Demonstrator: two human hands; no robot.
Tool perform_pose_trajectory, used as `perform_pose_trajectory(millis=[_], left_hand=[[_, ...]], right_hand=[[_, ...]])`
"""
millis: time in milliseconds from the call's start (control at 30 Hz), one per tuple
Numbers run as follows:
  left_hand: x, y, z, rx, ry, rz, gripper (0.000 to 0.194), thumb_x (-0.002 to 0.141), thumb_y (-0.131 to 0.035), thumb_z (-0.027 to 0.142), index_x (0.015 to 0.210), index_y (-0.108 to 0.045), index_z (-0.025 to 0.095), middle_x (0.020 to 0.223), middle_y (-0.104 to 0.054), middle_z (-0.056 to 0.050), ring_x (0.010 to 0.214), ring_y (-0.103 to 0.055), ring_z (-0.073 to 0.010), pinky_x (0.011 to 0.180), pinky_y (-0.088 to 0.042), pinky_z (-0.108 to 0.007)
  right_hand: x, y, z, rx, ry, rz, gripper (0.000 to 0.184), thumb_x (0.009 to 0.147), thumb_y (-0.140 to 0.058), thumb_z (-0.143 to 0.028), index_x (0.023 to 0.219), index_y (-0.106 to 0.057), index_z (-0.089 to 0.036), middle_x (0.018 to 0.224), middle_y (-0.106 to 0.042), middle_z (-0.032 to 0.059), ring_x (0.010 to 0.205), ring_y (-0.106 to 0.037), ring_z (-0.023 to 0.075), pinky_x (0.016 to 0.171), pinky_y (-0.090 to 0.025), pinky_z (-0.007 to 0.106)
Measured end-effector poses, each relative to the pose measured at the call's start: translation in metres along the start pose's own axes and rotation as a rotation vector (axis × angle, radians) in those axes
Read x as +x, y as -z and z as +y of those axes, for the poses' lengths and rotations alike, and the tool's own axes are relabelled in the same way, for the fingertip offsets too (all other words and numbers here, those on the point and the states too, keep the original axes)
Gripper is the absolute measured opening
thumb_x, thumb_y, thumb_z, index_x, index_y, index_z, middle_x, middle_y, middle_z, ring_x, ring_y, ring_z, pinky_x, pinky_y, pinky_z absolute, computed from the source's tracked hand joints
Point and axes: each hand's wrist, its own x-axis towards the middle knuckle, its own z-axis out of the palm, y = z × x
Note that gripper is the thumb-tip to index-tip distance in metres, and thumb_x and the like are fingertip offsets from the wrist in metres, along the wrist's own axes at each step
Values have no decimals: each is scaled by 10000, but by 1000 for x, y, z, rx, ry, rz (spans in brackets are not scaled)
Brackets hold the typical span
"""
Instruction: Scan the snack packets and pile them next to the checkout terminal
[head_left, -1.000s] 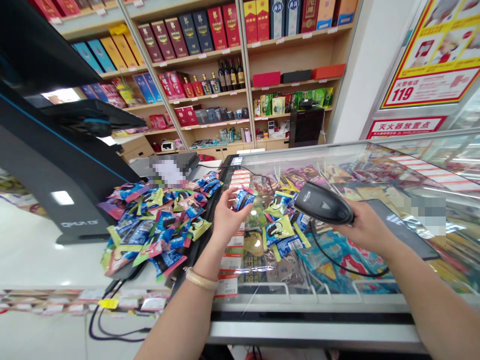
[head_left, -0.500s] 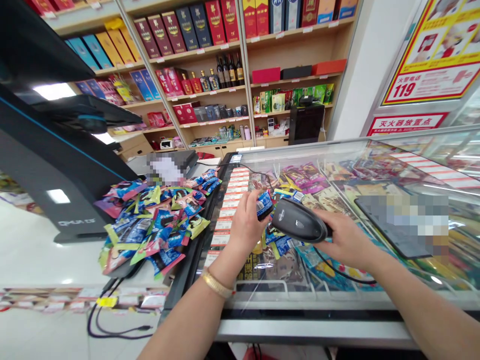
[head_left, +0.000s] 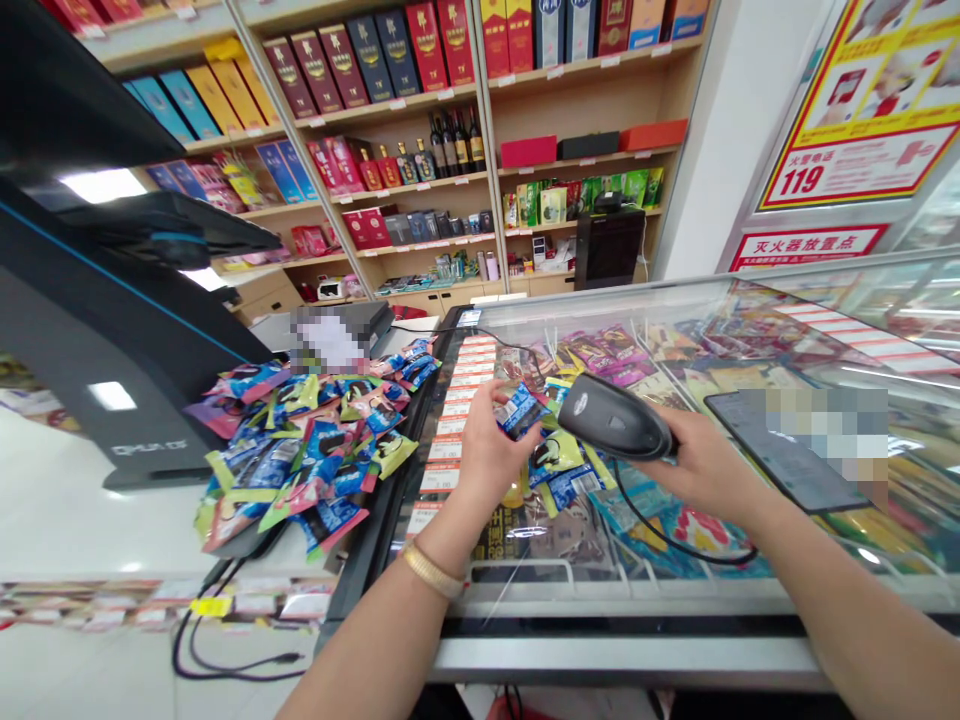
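- The left hand [head_left: 487, 455] pinches one blue packet [head_left: 519, 410] in a clenched grip, just beside the nose of the scanner [head_left: 611, 418].
- The right hand [head_left: 701, 470] wraps the scanner, its only load.
- A heap of packets [head_left: 300, 450], too many to count, lies left of the left grip on the desk [head_left: 60, 500]; a few packets [head_left: 559, 470] lie under both grips on the glass [head_left: 675, 590].
- My guess: scanning is partway through.

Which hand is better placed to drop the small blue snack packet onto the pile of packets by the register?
Left. The left hand already holds the small blue snack packet and is nearer the pile of colourful packets. The right hand grips the black handheld barcode scanner.
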Motion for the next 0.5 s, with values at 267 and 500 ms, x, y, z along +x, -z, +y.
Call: perform_pose_trajectory(millis=[267,500], left_hand=[[-3,-5,-7,-171,232,-275,414,727,-801,239,1098,-624,203,1022,-718,-52,967,-688,-216,903,-542,-356],[-7,-4,-3,-94,134,-249,464,743,-814,260,1160,-621,201,1098,-716,-82,1046,-685,-245,940,-556,-403]], right_hand=[[5,16,39,-128,-41,187,274,812,-630,-394,987,-729,-208,872,-781,71,765,-711,238,656,-520,296],[4,8,40,-174,-60,126,271,782,-641,-415,949,-715,-214,817,-775,49,698,-696,220,641,-502,295]])
